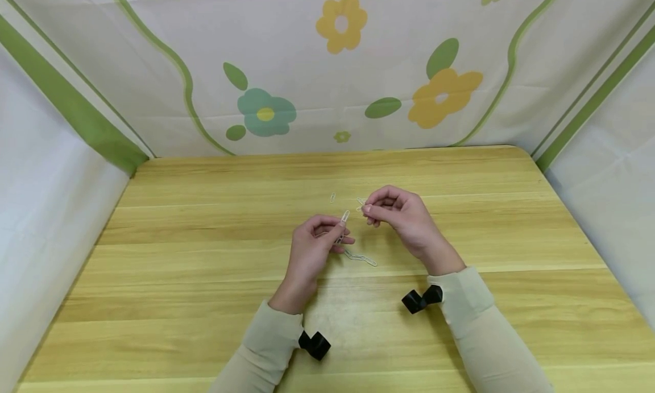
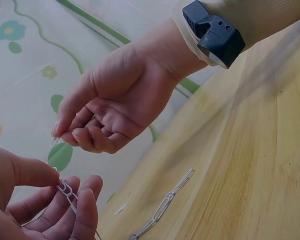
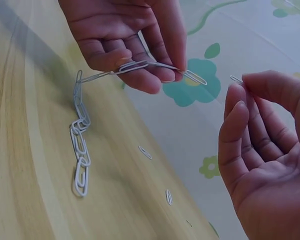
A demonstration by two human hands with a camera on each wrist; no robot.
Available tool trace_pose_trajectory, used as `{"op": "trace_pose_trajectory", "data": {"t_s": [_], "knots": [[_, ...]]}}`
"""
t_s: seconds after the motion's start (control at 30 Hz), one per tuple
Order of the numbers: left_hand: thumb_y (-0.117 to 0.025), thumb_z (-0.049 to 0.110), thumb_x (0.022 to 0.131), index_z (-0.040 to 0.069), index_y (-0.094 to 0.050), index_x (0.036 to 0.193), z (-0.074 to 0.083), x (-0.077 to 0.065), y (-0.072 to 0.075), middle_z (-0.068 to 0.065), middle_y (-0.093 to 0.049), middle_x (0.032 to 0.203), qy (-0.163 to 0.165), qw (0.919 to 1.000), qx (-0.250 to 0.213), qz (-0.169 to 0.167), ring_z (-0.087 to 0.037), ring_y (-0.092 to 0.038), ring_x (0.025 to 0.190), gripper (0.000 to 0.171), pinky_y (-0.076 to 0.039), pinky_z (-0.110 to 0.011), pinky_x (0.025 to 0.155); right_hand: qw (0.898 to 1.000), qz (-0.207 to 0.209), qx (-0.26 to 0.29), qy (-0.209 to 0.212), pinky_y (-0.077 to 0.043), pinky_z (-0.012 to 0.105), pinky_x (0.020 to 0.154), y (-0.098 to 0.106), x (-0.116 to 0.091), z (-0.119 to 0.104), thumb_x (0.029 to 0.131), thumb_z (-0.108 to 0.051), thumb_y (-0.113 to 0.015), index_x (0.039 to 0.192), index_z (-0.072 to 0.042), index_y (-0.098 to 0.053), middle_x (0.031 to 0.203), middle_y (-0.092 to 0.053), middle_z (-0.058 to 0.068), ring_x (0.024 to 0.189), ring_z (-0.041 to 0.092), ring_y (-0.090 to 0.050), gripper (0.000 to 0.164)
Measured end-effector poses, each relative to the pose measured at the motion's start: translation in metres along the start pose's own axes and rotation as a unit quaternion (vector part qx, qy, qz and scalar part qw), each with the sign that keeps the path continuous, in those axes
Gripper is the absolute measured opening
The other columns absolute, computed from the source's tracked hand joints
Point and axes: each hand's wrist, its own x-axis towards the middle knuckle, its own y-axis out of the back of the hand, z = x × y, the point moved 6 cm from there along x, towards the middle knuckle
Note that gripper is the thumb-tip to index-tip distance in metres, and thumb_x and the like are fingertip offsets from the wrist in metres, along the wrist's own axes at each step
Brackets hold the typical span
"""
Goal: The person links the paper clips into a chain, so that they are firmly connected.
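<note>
My left hand (image 1: 316, 242) pinches one end of a chain of white paper clips (image 3: 80, 142) between thumb and index finger. The end clip (image 3: 195, 77) sticks out past the fingertips. From there the chain passes over the other fingers and down, its far end lying on the wooden table (image 1: 204, 313). My right hand (image 1: 404, 219) pinches a single white paper clip (image 3: 236, 79) by thumb and forefinger, partly hidden by the fingertips. That clip is held apart from the chain's end clip, a short gap between them.
Beyond the hands, a loose paper clip (image 1: 332, 197) lies on the table. Another loose clip (image 3: 145, 152) shows in the right wrist view. A white curtain (image 1: 307, 69) with flower prints hangs behind the table's far edge, and white side curtains (image 1: 56, 188) flank it.
</note>
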Motion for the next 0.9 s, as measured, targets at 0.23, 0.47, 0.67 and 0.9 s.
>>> {"op": "trace_pose_trajectory", "data": {"t_s": [0.23, 0.47, 0.67, 0.9], "knots": [[-0.074, 0.012, 0.102, 0.0, -0.074, 0.115, -0.0005, 0.0002, -0.0011, -0.013, -0.08, 0.099, -0.002, 1.0, 0.003, -0.002, -0.015, -0.079, 0.082, 0.017, -0.064, -0.031, 0.075, 0.999, 0.011, -0.036, -0.003, -0.059, 0.027, 0.072, -0.0011, 0.0009, 0.002, 0.099, -0.007, -0.077, 0.105, -0.007, -0.07, 0.097, -0.074, 0.0, 0.082, 0.014, -0.07, 0.01], [-0.074, 0.013, 0.102, 0.0, -0.074, 0.114, 0.0001, -0.0003, -0.0018, -0.009, -0.08, 0.096, -0.001, 0.9999, 0.011, -0.003, -0.013, -0.077, 0.079, 0.017, -0.062, -0.028, 0.071, 0.998, 0.017, -0.056, 0.009, -0.059, 0.026, 0.072, -0.0008, 0.0017, 0.0037, 0.099, -0.003, -0.075, 0.11, 0.002, -0.072, 0.092, -0.074, -0.003, 0.077, 0.013, -0.066, 0.013], [-0.074, 0.013, 0.103, -0.002, -0.074, 0.116, -0.0005, 0.0001, -0.0025, -0.01, -0.08, 0.097, -0.003, 0.9998, 0.018, -0.007, -0.013, -0.077, 0.079, 0.02, -0.062, -0.031, 0.073, 0.998, 0.017, -0.065, -0.003, -0.06, 0.027, 0.074, -0.0002, 0.002, 0.007, 0.098, -0.005, -0.077, 0.11, 0.002, -0.073, 0.092, -0.075, -0.003, 0.077, 0.014, -0.067, 0.014], [-0.074, 0.014, 0.103, 0.001, -0.075, 0.114, -0.0003, -0.0001, -0.0026, -0.01, -0.08, 0.098, 0.002, 0.9997, 0.02, -0.01, -0.013, -0.076, 0.079, 0.018, -0.062, -0.031, 0.074, 0.998, 0.01, -0.059, -0.018, -0.062, 0.03, 0.078, -0.0008, 0.0021, 0.0092, 0.101, -0.009, -0.076, 0.11, 0.0, -0.073, 0.094, -0.075, -0.001, 0.08, 0.013, -0.07, 0.013]]}}
